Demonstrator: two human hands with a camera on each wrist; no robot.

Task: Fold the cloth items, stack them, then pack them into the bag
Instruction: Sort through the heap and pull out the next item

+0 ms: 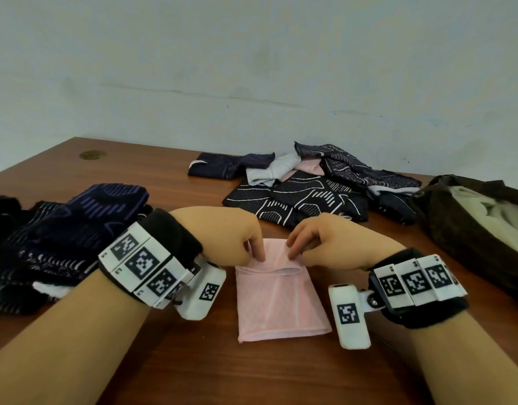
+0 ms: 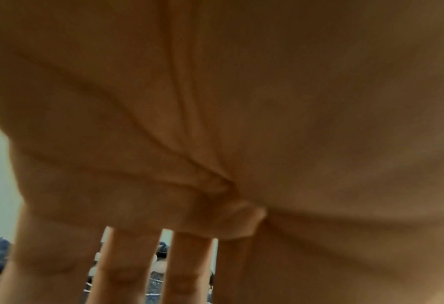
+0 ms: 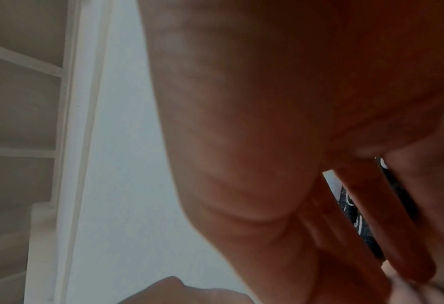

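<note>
Both hands pinch the far edge of the pink cloth (image 1: 281, 293): the left hand (image 1: 222, 232) and the right hand (image 1: 333, 244) each have fingertips curled onto it. It lies folded on the wooden surface (image 1: 164, 361) (no readable writing anywhere). Unfolded patterned cloths (image 1: 304, 194) lie beyond, a folded dark stack (image 1: 62, 238) at left, the brown bag (image 1: 456, 235) at right.

**Two hands meeting, fingers curled down**

Both bare forearms reach forward and angle inward, each wrist wrapped in a black band carrying white marker blocks. The left hand (image 1: 222, 232) and right hand (image 1: 333, 244) sit close together, knuckles up, fingers (image 1: 259, 251) bent downward with the tips pinching, thumbs tucked beneath.
</note>
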